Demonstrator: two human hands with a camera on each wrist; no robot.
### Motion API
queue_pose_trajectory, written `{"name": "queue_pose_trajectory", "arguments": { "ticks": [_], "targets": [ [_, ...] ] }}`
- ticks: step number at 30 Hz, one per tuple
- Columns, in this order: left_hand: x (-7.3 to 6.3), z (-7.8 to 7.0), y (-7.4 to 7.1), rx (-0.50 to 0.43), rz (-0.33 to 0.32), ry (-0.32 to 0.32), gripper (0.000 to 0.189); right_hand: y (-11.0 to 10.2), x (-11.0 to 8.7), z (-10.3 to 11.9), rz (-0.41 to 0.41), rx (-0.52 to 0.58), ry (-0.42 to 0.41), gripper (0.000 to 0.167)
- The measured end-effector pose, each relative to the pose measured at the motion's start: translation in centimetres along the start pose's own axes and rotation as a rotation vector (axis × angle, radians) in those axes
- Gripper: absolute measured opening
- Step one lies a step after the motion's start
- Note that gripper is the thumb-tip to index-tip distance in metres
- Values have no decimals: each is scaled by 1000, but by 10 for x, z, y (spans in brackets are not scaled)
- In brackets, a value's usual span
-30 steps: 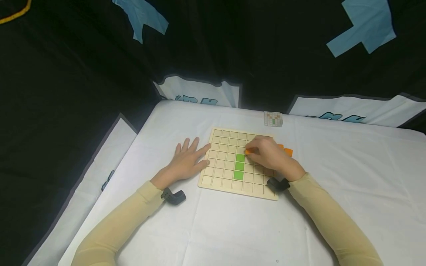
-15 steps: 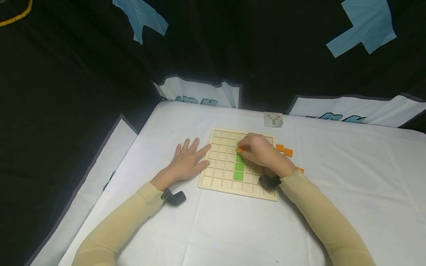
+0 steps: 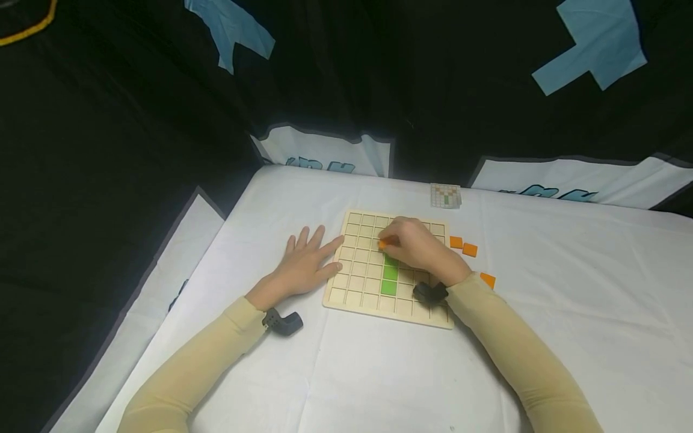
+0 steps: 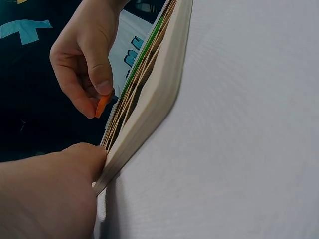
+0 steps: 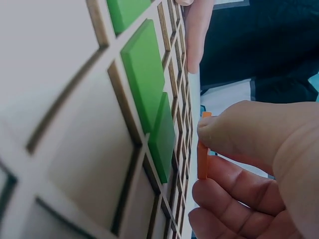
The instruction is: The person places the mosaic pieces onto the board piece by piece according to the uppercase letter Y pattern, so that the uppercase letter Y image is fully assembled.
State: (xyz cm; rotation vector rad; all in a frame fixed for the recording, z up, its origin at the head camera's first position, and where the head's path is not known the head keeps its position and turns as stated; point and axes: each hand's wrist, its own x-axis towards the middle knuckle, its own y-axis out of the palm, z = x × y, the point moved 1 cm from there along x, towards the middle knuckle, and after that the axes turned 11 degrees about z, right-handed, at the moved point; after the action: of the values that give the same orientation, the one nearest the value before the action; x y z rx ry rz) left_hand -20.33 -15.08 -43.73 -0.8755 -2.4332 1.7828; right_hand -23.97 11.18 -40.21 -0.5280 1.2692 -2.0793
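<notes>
Tile (image 3: 382, 245), orange, is pinched between thumb and fingers of the right hand (image 3: 414, 243) and held over the wooden grid board (image 3: 354, 281), just past the far end of the green tiles (image 3: 390, 272), slightly left. Slim gap to the board is shown in the right wrist view; contact cannot be told from the head view. Three green tiles are seated in adjoining cells of one column, the farthest partly hidden by the right hand. Left hand (image 3: 300, 264) is laid on the white cloth (image 3: 368, 373), fingers spread, nothing held, the board's left edge touched by thumb and index finger. Three loose orange tiles (image 3: 470, 250) are seen on the cloth right of the board: two set close together, the third nearer, beside the right sleeve (image 3: 520, 343). Small printed card (image 3: 446, 196) is placed beyond the board. Black curtain (image 3: 379, 90) is hung behind, blue patches (image 3: 595, 45) attached.
</notes>
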Motion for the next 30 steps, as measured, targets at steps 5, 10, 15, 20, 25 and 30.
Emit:
{"name": "queue_pose_trajectory", "arguments": {
  "ticks": [5,10,15,20,25,30],
  "targets": [
    [0,1,1,3,1,-2,65,2,4,1,6,13,1,18],
    [0,2,1,7,-3,2,65,4,8,4,22,19,10,15],
    [0,2,1,6,-5,1,65,5,13,5,36,28,25,16],
    [1,2,1,10,-2,-3,65,7,16,3,48,35,40,16],
    [1,1,1,10,-6,1,65,8,16,2,55,40,48,17],
    [1,1,2,10,-8,1,65,8,16,2,55,40,56,18]
  ]
}}
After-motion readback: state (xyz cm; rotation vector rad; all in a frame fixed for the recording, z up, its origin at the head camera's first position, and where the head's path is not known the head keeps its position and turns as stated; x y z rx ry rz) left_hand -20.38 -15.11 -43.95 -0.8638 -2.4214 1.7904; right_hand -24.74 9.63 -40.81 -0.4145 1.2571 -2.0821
